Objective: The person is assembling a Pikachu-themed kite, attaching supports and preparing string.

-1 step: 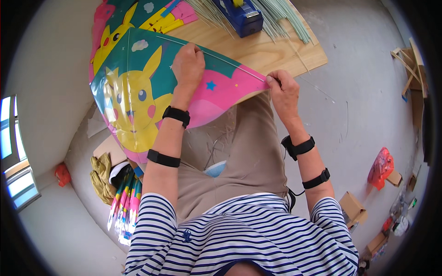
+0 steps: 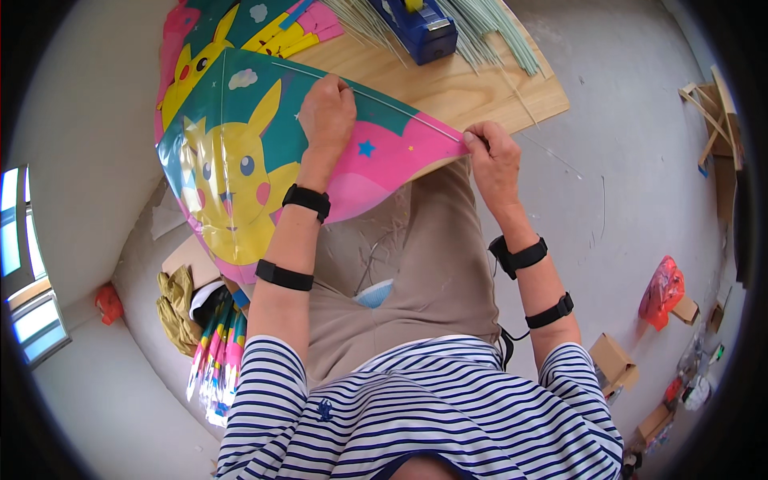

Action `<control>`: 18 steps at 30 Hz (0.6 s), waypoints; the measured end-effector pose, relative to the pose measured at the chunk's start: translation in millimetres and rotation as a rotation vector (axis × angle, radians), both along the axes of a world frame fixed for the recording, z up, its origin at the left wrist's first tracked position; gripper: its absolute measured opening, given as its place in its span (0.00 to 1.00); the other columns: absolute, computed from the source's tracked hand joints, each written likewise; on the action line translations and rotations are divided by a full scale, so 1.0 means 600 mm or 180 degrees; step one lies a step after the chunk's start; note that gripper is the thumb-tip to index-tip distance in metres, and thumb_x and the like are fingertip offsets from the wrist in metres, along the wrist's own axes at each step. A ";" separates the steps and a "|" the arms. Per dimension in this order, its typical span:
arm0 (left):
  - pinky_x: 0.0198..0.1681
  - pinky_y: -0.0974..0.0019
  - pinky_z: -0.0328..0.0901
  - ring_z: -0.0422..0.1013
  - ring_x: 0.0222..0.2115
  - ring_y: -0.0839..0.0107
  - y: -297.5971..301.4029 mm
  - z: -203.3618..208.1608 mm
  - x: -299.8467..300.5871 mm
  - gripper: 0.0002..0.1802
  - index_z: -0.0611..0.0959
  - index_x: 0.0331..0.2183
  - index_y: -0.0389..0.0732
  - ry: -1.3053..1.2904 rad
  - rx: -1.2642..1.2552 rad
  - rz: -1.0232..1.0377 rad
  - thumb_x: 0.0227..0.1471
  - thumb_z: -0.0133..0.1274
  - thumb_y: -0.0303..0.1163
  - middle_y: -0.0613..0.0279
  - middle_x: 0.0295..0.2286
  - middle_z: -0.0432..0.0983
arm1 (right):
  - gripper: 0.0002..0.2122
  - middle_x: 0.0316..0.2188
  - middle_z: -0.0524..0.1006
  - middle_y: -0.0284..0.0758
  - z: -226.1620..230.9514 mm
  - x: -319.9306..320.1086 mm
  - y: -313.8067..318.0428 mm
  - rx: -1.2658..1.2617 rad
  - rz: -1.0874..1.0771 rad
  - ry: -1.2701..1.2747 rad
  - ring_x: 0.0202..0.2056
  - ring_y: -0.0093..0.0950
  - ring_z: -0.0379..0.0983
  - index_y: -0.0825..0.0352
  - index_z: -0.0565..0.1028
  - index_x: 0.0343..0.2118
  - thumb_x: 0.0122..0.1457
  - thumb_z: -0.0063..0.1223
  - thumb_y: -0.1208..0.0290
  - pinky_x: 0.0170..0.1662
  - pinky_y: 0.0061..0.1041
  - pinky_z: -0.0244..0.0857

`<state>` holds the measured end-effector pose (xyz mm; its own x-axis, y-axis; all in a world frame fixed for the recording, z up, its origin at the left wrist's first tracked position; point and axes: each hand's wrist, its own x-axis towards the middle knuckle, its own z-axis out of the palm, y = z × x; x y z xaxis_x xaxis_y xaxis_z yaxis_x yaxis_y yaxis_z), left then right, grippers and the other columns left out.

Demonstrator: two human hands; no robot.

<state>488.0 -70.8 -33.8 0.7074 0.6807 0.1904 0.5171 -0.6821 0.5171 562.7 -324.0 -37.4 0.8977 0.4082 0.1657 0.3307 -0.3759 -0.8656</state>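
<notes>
A kite (image 2: 248, 192), teal and pink with a big yellow cartoon face, lies over the near edge of the table and my lap. Along its far slanting edge runs a thin pale rod (image 2: 400, 109). My left hand (image 2: 328, 114) is closed at the middle of that edge, its curled fingers over the rod and their tips hidden. At the kite's pink right corner, my right hand (image 2: 493, 156) pinches the tip between thumb and fingers, close to the rod's end. Black straps circle both forearms.
On the wooden table (image 2: 472, 100) stand a blue tape dispenser (image 2: 432, 44) and bundles of thin pale rods (image 2: 512, 44). More printed kite sheets (image 2: 188, 72) lie at the far left. Folded kites (image 2: 220, 344) are low on the left. A red bag (image 2: 664, 292) and cardboard boxes (image 2: 614, 364) sit on the right-hand floor.
</notes>
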 end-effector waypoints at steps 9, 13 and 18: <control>0.37 0.51 0.68 0.75 0.34 0.50 -0.002 0.002 0.001 0.07 0.80 0.28 0.39 0.0025 0.0036 -0.0002 0.51 0.52 0.32 0.51 0.30 0.79 | 0.02 0.26 0.75 0.41 -0.003 0.002 -0.003 -0.0113 0.0071 -0.0111 0.30 0.39 0.73 0.70 0.74 0.27 0.52 0.55 0.79 0.35 0.34 0.65; 0.37 0.51 0.68 0.75 0.33 0.50 -0.002 0.002 0.000 0.07 0.81 0.28 0.38 0.0026 -0.0018 0.0028 0.50 0.52 0.32 0.51 0.30 0.79 | 0.01 0.25 0.75 0.39 -0.005 0.003 -0.004 -0.0176 0.0104 -0.0250 0.27 0.33 0.72 0.70 0.75 0.28 0.53 0.55 0.80 0.33 0.29 0.66; 0.37 0.51 0.69 0.75 0.33 0.50 -0.002 0.002 0.001 0.07 0.81 0.28 0.39 0.0016 -0.0030 0.0041 0.50 0.52 0.32 0.51 0.30 0.79 | 0.02 0.25 0.75 0.39 -0.006 0.003 -0.005 -0.0150 0.0112 -0.0258 0.27 0.33 0.72 0.70 0.75 0.28 0.53 0.55 0.81 0.33 0.29 0.66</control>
<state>488.5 -72.2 -32.8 0.6996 0.6914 0.1804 0.5284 -0.6705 0.5208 564.6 -327.0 -40.8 0.8671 0.4484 0.2170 0.4127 -0.4024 -0.8172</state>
